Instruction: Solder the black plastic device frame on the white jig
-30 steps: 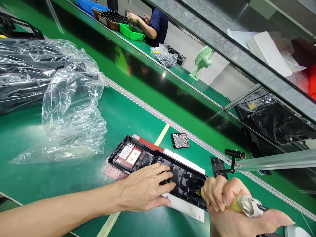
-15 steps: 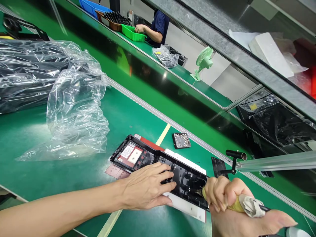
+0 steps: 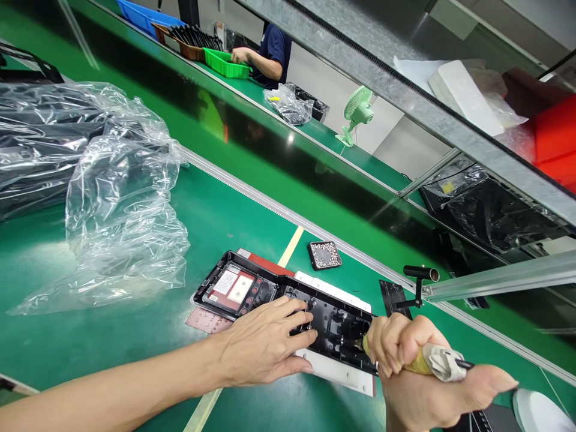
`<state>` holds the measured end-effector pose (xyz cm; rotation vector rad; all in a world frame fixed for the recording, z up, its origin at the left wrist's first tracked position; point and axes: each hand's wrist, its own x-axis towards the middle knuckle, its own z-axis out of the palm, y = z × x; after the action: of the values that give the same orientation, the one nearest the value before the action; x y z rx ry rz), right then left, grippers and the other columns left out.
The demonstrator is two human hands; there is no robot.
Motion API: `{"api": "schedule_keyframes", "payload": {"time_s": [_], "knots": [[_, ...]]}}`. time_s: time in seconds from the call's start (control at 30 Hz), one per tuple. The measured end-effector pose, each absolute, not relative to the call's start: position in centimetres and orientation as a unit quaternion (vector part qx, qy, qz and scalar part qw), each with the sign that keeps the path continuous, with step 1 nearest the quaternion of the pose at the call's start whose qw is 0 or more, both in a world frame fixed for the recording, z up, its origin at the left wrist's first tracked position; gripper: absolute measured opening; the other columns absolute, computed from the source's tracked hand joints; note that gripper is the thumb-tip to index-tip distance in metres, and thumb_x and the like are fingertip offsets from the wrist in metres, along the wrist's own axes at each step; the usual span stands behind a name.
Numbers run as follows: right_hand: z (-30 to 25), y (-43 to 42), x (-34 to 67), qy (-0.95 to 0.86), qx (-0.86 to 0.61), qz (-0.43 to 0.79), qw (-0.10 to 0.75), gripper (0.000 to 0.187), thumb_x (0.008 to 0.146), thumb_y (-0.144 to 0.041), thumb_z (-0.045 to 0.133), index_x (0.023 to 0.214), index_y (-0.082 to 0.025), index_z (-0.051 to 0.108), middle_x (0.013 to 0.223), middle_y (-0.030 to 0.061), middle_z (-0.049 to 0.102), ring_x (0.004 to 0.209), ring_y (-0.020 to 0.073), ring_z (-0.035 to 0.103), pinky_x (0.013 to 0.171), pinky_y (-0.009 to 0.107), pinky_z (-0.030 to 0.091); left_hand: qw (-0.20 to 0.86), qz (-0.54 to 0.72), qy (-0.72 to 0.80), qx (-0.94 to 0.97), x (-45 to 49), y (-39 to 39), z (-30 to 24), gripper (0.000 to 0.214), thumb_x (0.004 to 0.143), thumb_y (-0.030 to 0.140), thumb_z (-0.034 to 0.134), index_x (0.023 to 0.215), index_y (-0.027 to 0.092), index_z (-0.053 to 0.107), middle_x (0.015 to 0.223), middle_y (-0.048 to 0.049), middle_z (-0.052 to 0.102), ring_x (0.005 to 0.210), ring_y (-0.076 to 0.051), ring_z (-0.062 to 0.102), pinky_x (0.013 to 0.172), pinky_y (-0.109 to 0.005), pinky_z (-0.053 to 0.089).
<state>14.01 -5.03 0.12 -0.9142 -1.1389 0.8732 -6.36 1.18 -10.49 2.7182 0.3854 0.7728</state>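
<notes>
On the green bench (image 3: 225, 216), a black housing (image 3: 335, 321) lies flat over a white plate (image 3: 342, 375). The left hand (image 3: 265, 348) rests on it with fingers spread, gripping nothing. The right hand (image 3: 402, 354) is clenched around a screwdriver (image 3: 420, 365) (yellow handle, cloth-wrapped end) whose tip is at the housing's right end.

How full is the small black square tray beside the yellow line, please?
Not empty: the small black square tray has a dense layer of tiny pale pieces across its floor; how deep cannot be told.
</notes>
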Motion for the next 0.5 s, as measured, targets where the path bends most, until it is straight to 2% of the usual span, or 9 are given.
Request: {"api": "schedule_keyframes", "payload": {"time_s": [0.33, 0.5], "knots": [[0.7, -5.6, 15.2, -0.529, -0.380, 0.437, 0.620, 0.083, 0.081, -0.094, 0.018, 0.061, -0.020, 0.052, 0.048, -0.0019, 0.045, 0.043, 0.0108, 0.043, 0.043, 0.026, 0.039, 0.145, 0.261, 0.133, 0.945, -6.5, 1.1, -10.4, 0.040, 0.101, 0.046, 0.057, 0.127, 0.016, 0.062, 0.126, -0.0136, 0.066, 0.121, -0.036, 0.058, 0.094, -0.054, 0.055], [0.7, -5.6, 15.4, -0.526, -0.385, 0.440, 0.617, 0.080, 0.081, -0.093, 0.025, 0.062, -0.021, 0.052, 0.049, -0.0021, 0.045, 0.043, 0.0117, 0.043, 0.043, 0.027, 0.039, 0.148, 0.252, 0.135, 0.947, -6.6, 1.1, -10.3, 0.039, 0.100, 0.045, 0.060, 0.127, 0.017, 0.061, 0.127, -0.0128, 0.066, 0.121, -0.036, 0.058, 0.095, -0.054, 0.055]]}}
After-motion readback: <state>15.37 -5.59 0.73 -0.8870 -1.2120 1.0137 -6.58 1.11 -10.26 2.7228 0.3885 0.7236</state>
